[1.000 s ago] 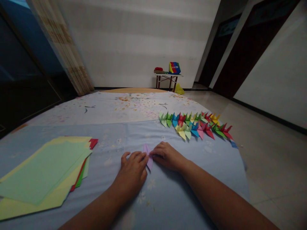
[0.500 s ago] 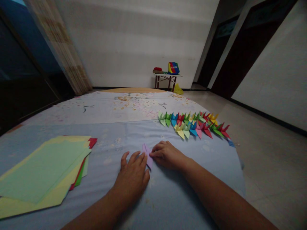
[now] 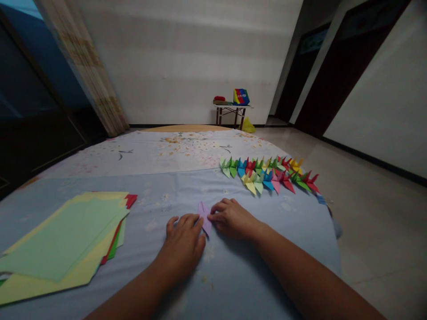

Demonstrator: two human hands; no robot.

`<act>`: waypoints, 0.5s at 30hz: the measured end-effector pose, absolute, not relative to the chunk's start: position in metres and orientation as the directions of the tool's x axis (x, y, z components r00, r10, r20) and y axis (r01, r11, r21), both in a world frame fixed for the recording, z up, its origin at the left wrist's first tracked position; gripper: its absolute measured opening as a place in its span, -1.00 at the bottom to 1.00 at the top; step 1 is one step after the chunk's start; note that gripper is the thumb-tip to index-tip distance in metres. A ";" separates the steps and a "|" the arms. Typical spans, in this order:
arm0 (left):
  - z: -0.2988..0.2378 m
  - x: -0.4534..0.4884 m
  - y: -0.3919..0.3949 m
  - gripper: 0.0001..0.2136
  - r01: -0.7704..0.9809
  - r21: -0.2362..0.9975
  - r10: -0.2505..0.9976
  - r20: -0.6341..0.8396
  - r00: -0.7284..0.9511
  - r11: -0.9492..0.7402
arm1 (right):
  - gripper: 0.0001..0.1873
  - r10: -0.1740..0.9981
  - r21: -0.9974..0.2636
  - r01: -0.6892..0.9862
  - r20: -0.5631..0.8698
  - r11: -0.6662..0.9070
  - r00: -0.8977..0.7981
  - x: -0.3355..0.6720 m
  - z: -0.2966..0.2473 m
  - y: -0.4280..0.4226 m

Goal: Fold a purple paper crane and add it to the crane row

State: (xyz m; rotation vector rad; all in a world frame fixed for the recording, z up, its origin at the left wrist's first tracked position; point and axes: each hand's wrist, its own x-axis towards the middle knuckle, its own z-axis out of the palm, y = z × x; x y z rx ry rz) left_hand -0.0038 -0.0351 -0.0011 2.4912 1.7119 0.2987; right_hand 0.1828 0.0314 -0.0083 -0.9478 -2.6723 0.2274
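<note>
A small piece of folded purple paper point(image 3: 205, 218), narrow and pointed at its near end, lies on the blue cloth between my hands. My left hand point(image 3: 185, 233) rests at its left edge, fingers spread and fingertips touching the paper. On the other side, my right hand point(image 3: 231, 218) is closed, with thumb and forefinger pinching the paper's right edge. Folded paper cranes point(image 3: 267, 183) in several colours stand in two rows beyond my right hand.
A stack of coloured paper sheets point(image 3: 73, 235), pale green and yellow on top, lies to the left. The round table wears a flowered cloth point(image 3: 150, 155). Against the far wall stands a small table point(image 3: 232, 106) with a colourful box point(image 3: 240, 97) on it.
The fingers of my left hand have shifted slightly left, showing more of the purple paper. My right hand keeps its pinch at the edge. The view has tilted a little.
</note>
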 end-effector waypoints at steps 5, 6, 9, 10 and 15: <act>-0.008 -0.010 -0.029 -0.65 0.893 0.252 0.928 0.115 0.354 -0.372 | -0.72 0.605 -0.363 0.501 0.277 0.785 -0.746 0.192 -0.013 0.036; -0.009 -0.010 -0.028 -0.65 0.889 0.256 0.925 0.118 0.362 -0.380 | -0.72 0.602 -0.377 0.490 0.282 0.786 -0.747 0.193 -0.014 0.037; -0.010 -0.013 -0.023 -0.64 0.873 0.266 0.912 0.128 0.389 -0.410 | -0.71 0.599 -0.413 0.465 0.299 0.783 -0.743 0.194 -0.016 0.040; -0.010 -0.015 -0.021 -0.65 0.865 0.270 0.907 0.127 0.402 -0.422 | -0.71 0.599 -0.425 0.456 0.310 0.782 -0.738 0.195 -0.017 0.041; -0.007 -0.019 -0.017 -0.68 0.841 0.278 0.886 0.149 0.440 -0.464 | -0.69 0.591 -0.451 0.410 0.402 0.793 -0.699 0.196 -0.018 0.042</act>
